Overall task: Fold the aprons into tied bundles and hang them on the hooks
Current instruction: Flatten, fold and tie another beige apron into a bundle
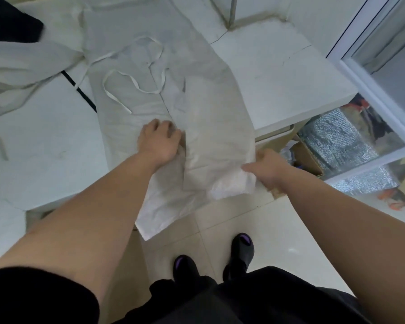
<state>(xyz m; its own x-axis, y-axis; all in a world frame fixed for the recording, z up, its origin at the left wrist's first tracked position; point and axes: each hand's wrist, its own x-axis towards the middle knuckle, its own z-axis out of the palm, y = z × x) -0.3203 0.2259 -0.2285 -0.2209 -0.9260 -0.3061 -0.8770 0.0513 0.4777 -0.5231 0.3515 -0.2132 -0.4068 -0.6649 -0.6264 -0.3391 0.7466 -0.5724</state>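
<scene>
A pale grey apron point(150, 54) lies spread lengthwise on the white table point(278, 73), its lower end hanging over the front edge. Its right side is folded over toward the middle as a long flap point(215, 127). Thin white ties point(131, 80) lie looped on top of the cloth. My left hand point(159, 141) rests on the apron near the table's front, fingers curled onto the fabric beside the flap's edge. My right hand point(267, 169) grips the flap's lower right corner, just off the table edge.
More pale aprons point(21, 66) lie heaped at the table's left, with a black cloth point(9, 22) at the far left corner. Boxes and silver foil bags point(337, 141) sit on the floor to the right beside a glass door. My feet in black slippers stand on tiles.
</scene>
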